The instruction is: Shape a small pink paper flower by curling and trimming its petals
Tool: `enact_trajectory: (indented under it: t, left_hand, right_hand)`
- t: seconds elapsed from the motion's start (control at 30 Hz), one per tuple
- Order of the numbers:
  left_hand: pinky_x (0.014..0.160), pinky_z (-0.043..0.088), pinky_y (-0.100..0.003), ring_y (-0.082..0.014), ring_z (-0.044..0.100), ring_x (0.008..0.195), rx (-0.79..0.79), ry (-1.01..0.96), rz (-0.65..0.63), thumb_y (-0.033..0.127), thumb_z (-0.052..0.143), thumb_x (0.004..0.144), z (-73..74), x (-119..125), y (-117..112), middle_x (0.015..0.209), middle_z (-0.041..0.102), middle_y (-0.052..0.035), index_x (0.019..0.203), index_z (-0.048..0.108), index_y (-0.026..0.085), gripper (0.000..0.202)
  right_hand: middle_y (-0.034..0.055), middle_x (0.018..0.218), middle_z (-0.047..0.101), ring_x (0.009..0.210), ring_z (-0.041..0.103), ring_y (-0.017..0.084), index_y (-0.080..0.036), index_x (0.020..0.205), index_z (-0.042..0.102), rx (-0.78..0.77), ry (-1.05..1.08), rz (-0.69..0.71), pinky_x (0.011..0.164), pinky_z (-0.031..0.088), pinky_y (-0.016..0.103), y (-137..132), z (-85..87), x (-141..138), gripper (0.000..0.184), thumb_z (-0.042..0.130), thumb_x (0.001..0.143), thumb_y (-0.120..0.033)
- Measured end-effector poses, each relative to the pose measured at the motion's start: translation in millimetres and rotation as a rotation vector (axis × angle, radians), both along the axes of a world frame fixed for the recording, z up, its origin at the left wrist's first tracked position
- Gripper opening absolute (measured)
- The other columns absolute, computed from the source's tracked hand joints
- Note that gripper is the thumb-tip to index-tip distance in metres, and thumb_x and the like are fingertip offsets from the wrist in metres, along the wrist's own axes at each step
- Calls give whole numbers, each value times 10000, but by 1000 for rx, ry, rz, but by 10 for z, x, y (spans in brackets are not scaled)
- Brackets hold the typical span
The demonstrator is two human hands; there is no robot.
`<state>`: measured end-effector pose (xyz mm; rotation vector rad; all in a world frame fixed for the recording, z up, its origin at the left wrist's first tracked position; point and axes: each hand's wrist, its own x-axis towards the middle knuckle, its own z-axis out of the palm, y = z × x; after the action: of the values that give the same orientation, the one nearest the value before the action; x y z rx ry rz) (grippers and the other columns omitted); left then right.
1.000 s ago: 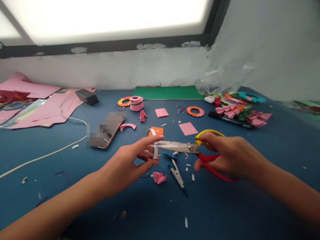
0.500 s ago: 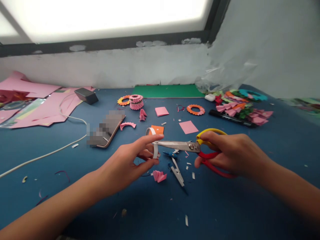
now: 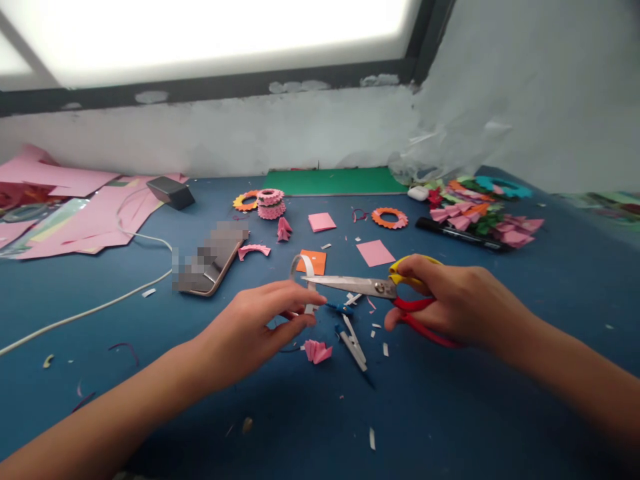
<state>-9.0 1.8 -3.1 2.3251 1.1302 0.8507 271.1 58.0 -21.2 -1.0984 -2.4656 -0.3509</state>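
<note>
My left hand pinches a curled strip of white tape between thumb and fingers, with the strip looping up above them. In my right hand are scissors with one yellow and one red handle. Their blades look closed or nearly so, point left and cross the white strip just above my left fingertips. Below the hands lie a pink folded paper piece and a grey-and-blue compass-like tool. An orange paper square sits just behind the strip.
A phone, a white cable and pink sheets are at the left. Pink squares and scalloped paper rings lie farther back. A black marker rests by paper flowers at the right. White scraps dot the blue table.
The scissor tips have moved slightly left and up across the strip. My left index finger has lowered, so more of the strip's loop shows above it.
</note>
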Motion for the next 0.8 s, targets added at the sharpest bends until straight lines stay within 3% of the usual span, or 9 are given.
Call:
enact_trajectory:
  t: [0.1, 0.3, 0.43, 0.53, 0.6, 0.7, 0.8]
  left_hand:
    - [564, 515, -141, -91, 625, 750, 37, 26, -6, 143, 537, 865, 0, 2, 19, 959, 665, -39, 1021, 627, 190, 186]
    - [783, 531, -259, -139, 658, 841, 179, 135, 34, 152, 513, 877, -56, -53, 105, 957, 693, -51, 928, 654, 179, 153]
    - [734, 548, -331, -195, 680, 830, 72, 327, 171, 244, 513, 879, -89, -126, 157, 992, 706, -53, 1173, 577, 240, 301]
    - [699, 547, -393, -235, 683, 806, 13, 412, 276, 307, 522, 867, -73, -147, 166, 939, 718, -48, 1293, 482, 284, 428]
    - [723, 543, -412, -228, 670, 817, 35, 356, 331, 323, 520, 867, -39, -139, 158, 1029, 685, -64, 1261, 523, 281, 396]
    - [718, 552, -340, -198, 629, 901, 61, 122, 380, 311, 564, 841, 42, -120, 138, 1196, 562, -85, 1157, 611, 249, 325]
    - [682, 548, -240, -202, 572, 1048, -104, -187, 373, 296, 640, 795, 140, -112, 117, 1243, 513, -72, 1099, 634, 244, 308]
  right_hand:
    - [72, 693, 657, 541, 628, 240, -183, 903, 535, 12, 5, -22, 440, 354, 291, 7, -17, -4, 582, 480, 730, -736]
    - [97, 744, 666, 625, 649, 310, -212, 928, 499, -78, -1, -165, 446, 368, 316, 22, -11, 4, 508, 533, 735, -681]
    - [111, 688, 644, 621, 636, 355, -212, 929, 484, -184, -4, -313, 455, 390, 357, 132, -26, 78, 472, 520, 752, -647]
    - [118, 785, 661, 683, 641, 345, -214, 947, 494, -334, 29, -334, 523, 451, 389, 246, -63, 168, 436, 588, 731, -581]
    - [116, 858, 667, 744, 642, 330, -211, 984, 515, -437, 59, -312, 591, 482, 408, 305, -87, 216, 411, 597, 736, -529]
    - [110, 990, 659, 862, 633, 308, -201, 1066, 546, -530, 77, -273, 715, 497, 427, 349, -94, 245, 416, 558, 766, -489]
    - [107, 1055, 634, 945, 605, 289, -183, 1051, 584, -512, 115, -190, 818, 474, 419, 350, -46, 229, 413, 532, 784, -494]
